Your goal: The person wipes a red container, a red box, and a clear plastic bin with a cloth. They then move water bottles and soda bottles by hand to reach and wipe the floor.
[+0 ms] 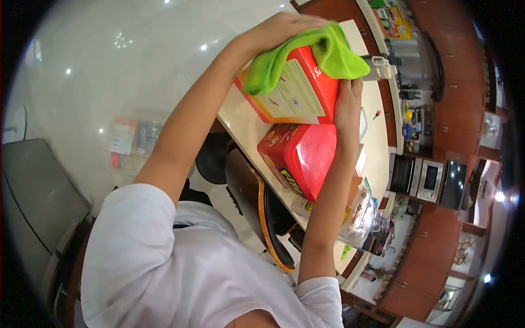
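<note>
A bright green cloth (333, 52) drapes over the top of a red box (292, 93) with a pale printed panel. My left hand (287, 27), slightly blurred, holds the cloth from above at the box's top edge. Against the box's right side, just under a hanging part of the cloth, my right hand (349, 98) grips the box, its fingertips partly hidden. Touching the printed box's lower edge is a shiny red container (309, 156) with yellow lettering, partly covered by my right forearm.
Both boxes stand on a pale table (377, 131). A clear bottle (380, 70), a foil-like package (361, 216) and a small red item (377, 115) are on it. Chairs (249, 202) stand at its near side. A clear plastic container (134, 145) lies on the left.
</note>
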Available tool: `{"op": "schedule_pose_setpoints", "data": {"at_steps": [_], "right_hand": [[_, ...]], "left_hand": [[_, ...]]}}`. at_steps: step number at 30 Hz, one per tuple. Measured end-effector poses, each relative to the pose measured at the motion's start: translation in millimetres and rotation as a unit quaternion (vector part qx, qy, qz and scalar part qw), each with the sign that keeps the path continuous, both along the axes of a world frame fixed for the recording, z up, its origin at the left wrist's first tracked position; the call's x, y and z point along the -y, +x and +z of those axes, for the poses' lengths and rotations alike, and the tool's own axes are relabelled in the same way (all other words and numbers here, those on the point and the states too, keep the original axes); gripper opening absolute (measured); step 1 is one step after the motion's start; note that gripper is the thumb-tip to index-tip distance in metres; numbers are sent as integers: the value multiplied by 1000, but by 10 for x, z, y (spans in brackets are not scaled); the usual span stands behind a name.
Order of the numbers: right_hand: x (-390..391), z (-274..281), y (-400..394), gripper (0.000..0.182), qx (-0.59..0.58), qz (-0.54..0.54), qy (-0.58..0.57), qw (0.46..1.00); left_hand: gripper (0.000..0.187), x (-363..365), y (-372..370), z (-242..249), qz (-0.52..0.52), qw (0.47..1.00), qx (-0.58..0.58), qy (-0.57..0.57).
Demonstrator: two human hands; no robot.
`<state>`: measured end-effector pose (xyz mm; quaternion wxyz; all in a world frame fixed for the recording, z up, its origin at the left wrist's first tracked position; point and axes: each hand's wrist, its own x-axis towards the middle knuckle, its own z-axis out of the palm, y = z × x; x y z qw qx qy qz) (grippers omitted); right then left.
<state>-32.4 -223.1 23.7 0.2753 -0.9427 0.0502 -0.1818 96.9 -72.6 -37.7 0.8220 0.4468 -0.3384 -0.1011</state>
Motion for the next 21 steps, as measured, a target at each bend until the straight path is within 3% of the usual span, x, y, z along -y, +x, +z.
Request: {"op": "schedule_pose_setpoints", "data": {"at_steps": [2,4,5,7,10,11,12,13,14,15,16,17,19,21], "right_hand": [[56,-57,9,51,2,-57,-31,998],[6,-44,47,54,-2,-70,-28,997],[13,-45,59,54,3,-70,-28,997],[46,-42,58,54,-4,-61,-35,997],[42,0,39,54,-22,-70,-5,997],[91,-6,12,55,-20,-45,-19,999],[183,-14,18,55,-23,-37,-33,998],[254,-49,31,55,-28,-27,-45,998],[204,-29,19,54,-32,-37,-47,998],[435,-85,70,53,-46,7,-14,999],[246,-41,48,52,-29,-12,51,998],[430,-70,102,53,-27,14,12,999],[160,12,71,56,-42,-33,111,992],[65,66,72,58,-59,-53,91,993]], "left_hand": [[36,-91,-103,-572,-16,987,-155,48],[33,-179,-187,-966,52,970,-181,156],[33,-234,-158,-1057,54,968,-186,161],[28,-383,-155,-1118,67,940,-59,329],[26,-253,-138,-1058,53,931,-108,345],[26,4,-192,-1328,232,957,64,161],[27,-105,-516,-896,258,946,-27,195],[29,-191,-775,-592,267,952,-132,67],[36,-163,-933,-510,296,948,-96,60],[47,-93,-1069,-559,418,903,80,60],[58,-138,-1249,-476,414,899,104,97],[57,-35,-1303,-578,422,885,130,149],[60,-10,-1158,-687,373,909,165,81],[64,-29,-1128,-766,374,914,119,106]]}}
